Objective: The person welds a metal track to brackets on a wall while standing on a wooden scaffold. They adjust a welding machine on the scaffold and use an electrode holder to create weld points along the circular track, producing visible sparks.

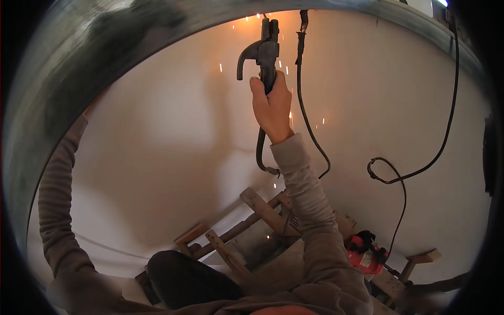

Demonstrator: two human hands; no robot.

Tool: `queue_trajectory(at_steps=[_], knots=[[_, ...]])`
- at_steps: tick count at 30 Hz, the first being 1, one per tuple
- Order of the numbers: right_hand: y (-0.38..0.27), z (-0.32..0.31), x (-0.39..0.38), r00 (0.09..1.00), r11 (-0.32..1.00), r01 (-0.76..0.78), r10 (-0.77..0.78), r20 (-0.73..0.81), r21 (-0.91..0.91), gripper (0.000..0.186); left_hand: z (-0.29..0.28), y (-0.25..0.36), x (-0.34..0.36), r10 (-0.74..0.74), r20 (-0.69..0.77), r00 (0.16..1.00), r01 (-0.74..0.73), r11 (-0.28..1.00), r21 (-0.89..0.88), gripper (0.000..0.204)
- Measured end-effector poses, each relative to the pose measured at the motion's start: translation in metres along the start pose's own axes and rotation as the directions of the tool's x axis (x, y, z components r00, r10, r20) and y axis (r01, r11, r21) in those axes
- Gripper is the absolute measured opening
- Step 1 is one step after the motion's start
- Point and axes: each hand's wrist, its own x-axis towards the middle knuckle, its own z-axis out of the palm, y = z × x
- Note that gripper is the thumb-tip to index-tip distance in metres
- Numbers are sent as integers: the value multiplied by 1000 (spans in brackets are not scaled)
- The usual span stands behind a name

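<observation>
My right hand (272,106) is closed round the handle of a black welding electrode holder (268,50), raised toward the top of the view. Its curved lever sticks out to the left, and its jaws point up at a long grey metal-looking surface (210,22) that arcs overhead. Orange sparks fly around the jaws and fall past my hand. The electrode itself hardly shows. A thick black cable runs down from the holder behind my wrist. My left arm reaches up at the far left; only a sliver of my left hand (96,102) shows beside the grey surface, its fingers hidden.
Right of the holder hangs a black cable (300,79) with a metal end. Another looped cable (386,181) runs down to a red machine (366,257) with black parts. Rough wooden beams (265,210) lie below, near my dark-clothed knee (191,281). A pale wall (173,131) stands behind.
</observation>
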Motion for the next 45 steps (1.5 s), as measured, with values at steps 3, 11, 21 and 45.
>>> queue_trajectory(at_steps=[3,11,21,45], knots=[[4,-2,-7,999,999,39,-40,-25,-27,33,-34,22,1,-5,76,997,4,1000,9,79],[35,-1,-7,995,988,92,-97,-38,-123,34,-11,27,0,-243,51,969,228,953,201,89],[29,-5,-4,999,992,34,-39,-36,-117,34,-16,35,-4,-199,28,980,193,971,144,83],[40,2,2,994,988,92,-99,-54,-125,36,-26,17,-13,-133,83,988,131,991,24,80]])
